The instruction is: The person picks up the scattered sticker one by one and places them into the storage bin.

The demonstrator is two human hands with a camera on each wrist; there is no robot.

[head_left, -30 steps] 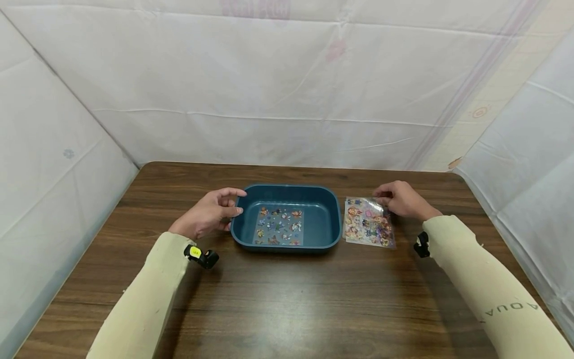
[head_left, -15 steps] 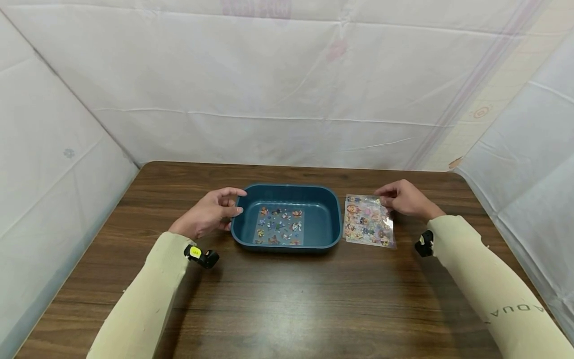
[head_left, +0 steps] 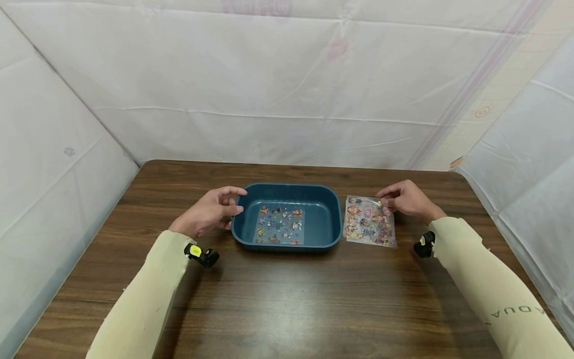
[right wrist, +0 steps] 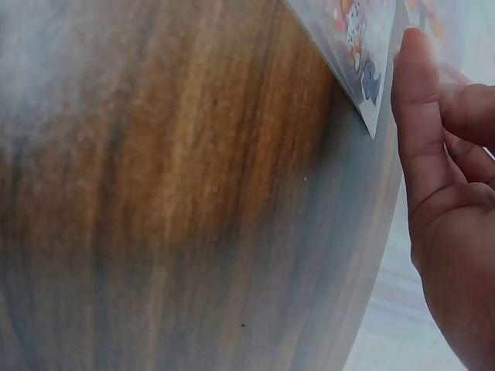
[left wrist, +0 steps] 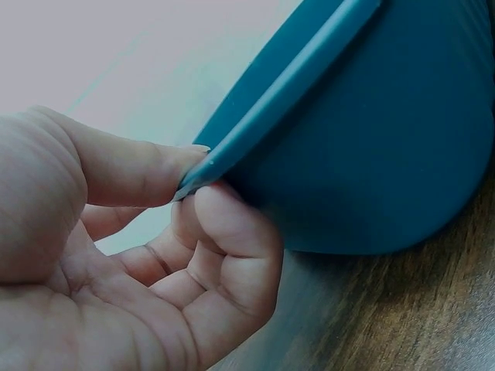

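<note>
From the head camera, a dark blue rounded-rectangular plastic tub (head_left: 287, 215) sits mid-table on the brown wood-grain table (head_left: 278, 299), with a clear sheet of small cartoon stickers (head_left: 279, 225) lying flat on its floor. The left hand (head_left: 207, 213) pinches the tub's left rim between thumb and curled fingers. Just right of the tub, touching or nearly so, lies a second, glossy sheet of cartoon stickers (head_left: 369, 221); the right hand (head_left: 407, 199) pinches its far right corner. White plastic sheeting (head_left: 287, 89) walls the table at the back and both sides, close behind the tub; the near half of the table is open wood.

The left wrist camera shows the left hand (left wrist: 139, 255) with thumb over the tub's lip (left wrist: 286, 85) and a finger beneath it.

The right wrist camera shows the right hand (right wrist: 448, 193) with a fingertip against the lifted corner of the glossy sheet (right wrist: 363, 46), raised off the wood (right wrist: 170, 193).
</note>
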